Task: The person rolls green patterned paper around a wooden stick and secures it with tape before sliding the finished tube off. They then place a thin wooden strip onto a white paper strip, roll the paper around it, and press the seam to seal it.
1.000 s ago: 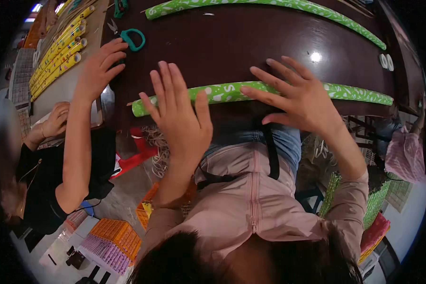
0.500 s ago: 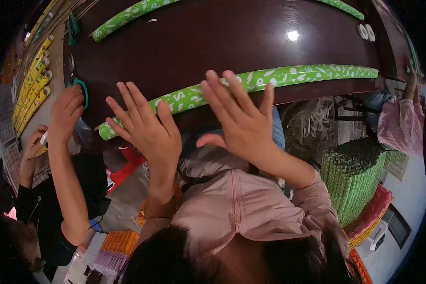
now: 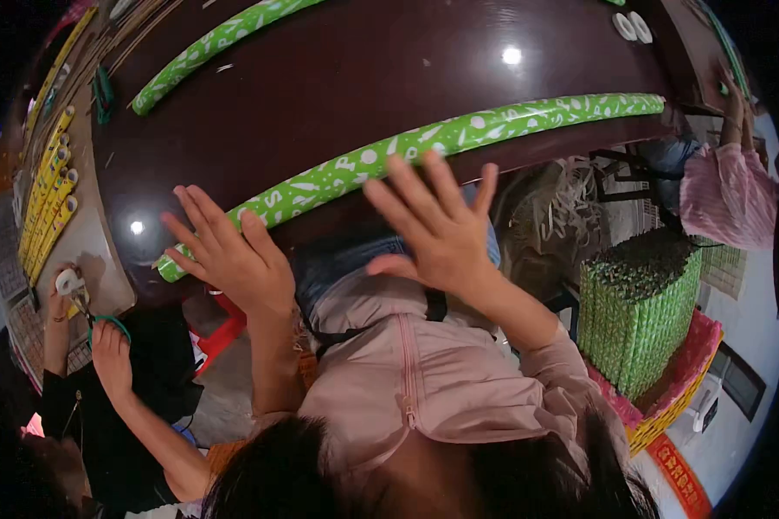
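Observation:
A long roll of green wrapping paper (image 3: 502, 126) with white shapes and letters lies along the near side of the dark table. My left hand (image 3: 238, 264) is open, its spread fingers over the left end of the roll. My right hand (image 3: 441, 229), somewhat blurred, is open too, with outstretched fingertips overlapping the roll's near edge around its middle. Neither hand grips anything. Farther back lies a second green roll (image 3: 221, 36), cut off by the frame's top.
White tape rolls (image 3: 632, 28) sit at the back right, green-handled scissors (image 3: 103, 95) at the left edge. Yellow rolls (image 3: 50, 199) cover the side table. A left co-worker holds scissors (image 3: 117, 325) and tape (image 3: 69, 282). Packed green rolls (image 3: 636, 337) stand in a basket (image 3: 666, 426) at right.
The view has shifted. My left hand has moved toward the roll's left end, both hands still open. The co-worker has taken the teal scissors off the table and brought them to the tape.

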The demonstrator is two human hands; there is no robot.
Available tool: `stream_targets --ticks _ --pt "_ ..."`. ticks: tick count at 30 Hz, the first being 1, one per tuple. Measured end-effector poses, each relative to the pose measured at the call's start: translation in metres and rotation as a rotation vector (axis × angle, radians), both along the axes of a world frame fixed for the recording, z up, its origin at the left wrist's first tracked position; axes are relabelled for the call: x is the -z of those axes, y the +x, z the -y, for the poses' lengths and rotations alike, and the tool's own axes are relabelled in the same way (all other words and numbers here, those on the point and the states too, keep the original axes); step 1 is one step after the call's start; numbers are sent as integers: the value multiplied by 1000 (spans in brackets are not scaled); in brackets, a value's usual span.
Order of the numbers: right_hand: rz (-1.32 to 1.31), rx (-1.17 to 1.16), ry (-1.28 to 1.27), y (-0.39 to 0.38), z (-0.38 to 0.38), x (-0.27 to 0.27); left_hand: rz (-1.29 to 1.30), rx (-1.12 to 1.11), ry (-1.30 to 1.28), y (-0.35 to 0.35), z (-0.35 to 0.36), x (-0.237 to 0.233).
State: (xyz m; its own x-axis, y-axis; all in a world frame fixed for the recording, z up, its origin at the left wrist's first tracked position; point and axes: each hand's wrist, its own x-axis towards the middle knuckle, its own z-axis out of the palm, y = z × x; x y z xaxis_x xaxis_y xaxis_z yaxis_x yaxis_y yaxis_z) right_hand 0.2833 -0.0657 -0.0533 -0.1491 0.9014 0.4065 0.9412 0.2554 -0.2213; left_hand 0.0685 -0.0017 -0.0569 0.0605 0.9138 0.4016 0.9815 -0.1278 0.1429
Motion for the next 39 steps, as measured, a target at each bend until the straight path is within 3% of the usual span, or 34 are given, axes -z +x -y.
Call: stream_targets --ticks 5,11,13,16,17,18,20,22,24,31,33,39 --pt "-99 -89 18 -39 -14 4 6 1 11 -1 1 3" --pt "65 167 -60 -1 5 6 9 61 38 -1 -2 2" --pt "-44 199 -121 10 17 -3 -16 60 48 -3 -2 3" --pt "-456 105 66 9 17 -18 -14 55 57 -2 -2 3" --pt "-761 115 168 -4 3 -18 -17 56 54 -1 -2 3" --pt "-766 111 167 -9 -5 -20 -19 58 53 -1 -1 2" --pt "-1040 110 -463 -13 -21 -25 -21 53 44 0 0 1" --pt "-985 105 -432 -15 -33 -23 -18 52 34 0 -1 -1" --pt "-1357 255 -741 -14 -40 -33 10 36 8 0 1 -1" --pt "-1389 231 -727 -9 -38 -33 -6 36 23 -1 1 2" --pt "-1524 310 -890 -3 -31 -36 -15 24 -16 0 0 -2" --pt "-1492 255 -958 -1 -30 -56 -20 33 -1 5 0 -5"
